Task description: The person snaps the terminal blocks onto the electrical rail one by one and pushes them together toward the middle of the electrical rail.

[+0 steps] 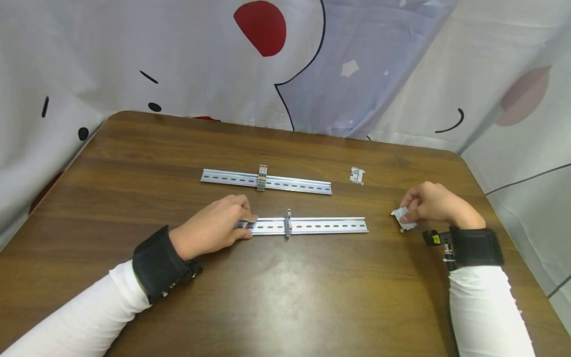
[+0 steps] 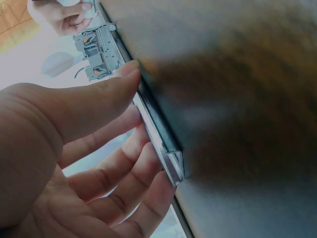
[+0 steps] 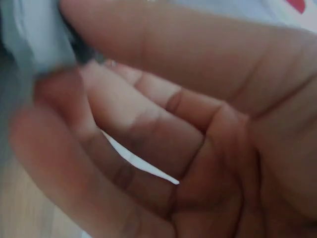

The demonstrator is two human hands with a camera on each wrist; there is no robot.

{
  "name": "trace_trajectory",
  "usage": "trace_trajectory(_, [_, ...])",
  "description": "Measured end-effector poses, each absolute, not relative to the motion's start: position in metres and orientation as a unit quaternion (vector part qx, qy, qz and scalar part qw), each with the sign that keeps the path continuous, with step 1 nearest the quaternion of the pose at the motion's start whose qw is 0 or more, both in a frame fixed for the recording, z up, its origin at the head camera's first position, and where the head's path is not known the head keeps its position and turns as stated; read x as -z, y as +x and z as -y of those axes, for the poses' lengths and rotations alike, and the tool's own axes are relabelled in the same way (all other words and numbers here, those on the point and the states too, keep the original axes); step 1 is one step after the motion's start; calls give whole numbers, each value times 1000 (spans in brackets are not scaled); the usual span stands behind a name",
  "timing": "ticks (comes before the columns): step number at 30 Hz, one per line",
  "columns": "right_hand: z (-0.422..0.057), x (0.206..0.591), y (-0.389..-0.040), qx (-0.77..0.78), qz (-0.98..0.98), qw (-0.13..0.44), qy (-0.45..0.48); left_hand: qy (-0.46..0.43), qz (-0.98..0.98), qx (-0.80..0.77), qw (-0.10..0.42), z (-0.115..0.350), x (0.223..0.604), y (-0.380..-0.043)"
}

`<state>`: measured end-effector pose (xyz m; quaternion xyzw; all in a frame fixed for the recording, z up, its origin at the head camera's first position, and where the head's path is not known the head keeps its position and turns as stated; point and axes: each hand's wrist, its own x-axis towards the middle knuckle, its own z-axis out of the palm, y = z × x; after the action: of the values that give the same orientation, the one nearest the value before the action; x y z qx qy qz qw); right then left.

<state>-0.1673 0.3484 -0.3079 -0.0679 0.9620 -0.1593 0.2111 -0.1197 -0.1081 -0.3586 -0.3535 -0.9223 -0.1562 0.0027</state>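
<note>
Two slotted metal rails lie on the brown table (image 1: 285, 297). The near rail (image 1: 325, 225) carries one grey terminal block (image 1: 288, 223). My left hand (image 1: 246, 226) grips this rail's left end, thumb on one edge and fingers along the other; the left wrist view shows the rail end (image 2: 171, 161) and the block (image 2: 96, 52). The far rail (image 1: 227, 177) carries another block (image 1: 261, 177). To the right of the near rail, my right hand (image 1: 408, 210) pinches a loose grey block (image 1: 403, 219) just above the table. That block is a blurred pale shape (image 3: 34, 34) in the right wrist view.
A further loose terminal block (image 1: 357, 175) lies right of the far rail. A printed cloth backdrop (image 1: 285, 59) hangs behind and beside the table. The table's right edge runs close to my right wrist.
</note>
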Motion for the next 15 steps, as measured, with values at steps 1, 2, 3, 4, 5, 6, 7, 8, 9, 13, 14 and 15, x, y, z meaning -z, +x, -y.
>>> trace_trajectory(1, [-342, 307, -166, 174, -956, 223, -73, -353, 922, 157, 3, 108, 359, -120])
trace_trajectory(2, [-336, 306, -165, 187, -951, 233, -80, -353, 922, 156, 3, 108, 359, -120])
trace_trajectory(3, [-330, 305, -163, 195, -946, 241, -92, -351, 923, 156, 1, 108, 359, -120])
trace_trajectory(4, [-324, 305, -162, 202, -942, 246, -106, -350, 924, 156, -1, 108, 358, -120])
trace_trajectory(5, [-319, 305, -161, 205, -939, 247, -123, -351, 923, 155, -1, 108, 358, -120])
trace_trajectory(6, [-314, 305, -161, 206, -937, 248, -135, -351, 923, 155, -2, 109, 358, -120])
trace_trajectory(7, [-309, 306, -160, 207, -935, 248, -145, -352, 923, 155, -3, 108, 358, -120])
trace_trajectory(8, [-304, 307, -159, 208, -934, 248, -154, -351, 923, 155, -4, 108, 358, -120])
trace_trajectory(9, [-300, 308, -159, 209, -933, 247, -160, -351, 923, 156, -4, 108, 357, -120])
trace_trajectory(13, [-285, 315, -158, 230, -931, 239, -150, -349, 923, 163, -3, 108, 358, -121])
trace_trajectory(14, [-283, 316, -158, 231, -933, 234, -146, -349, 923, 165, -4, 108, 358, -121])
trace_trajectory(15, [-280, 317, -157, 231, -935, 227, -141, -350, 922, 166, -5, 108, 359, -121])
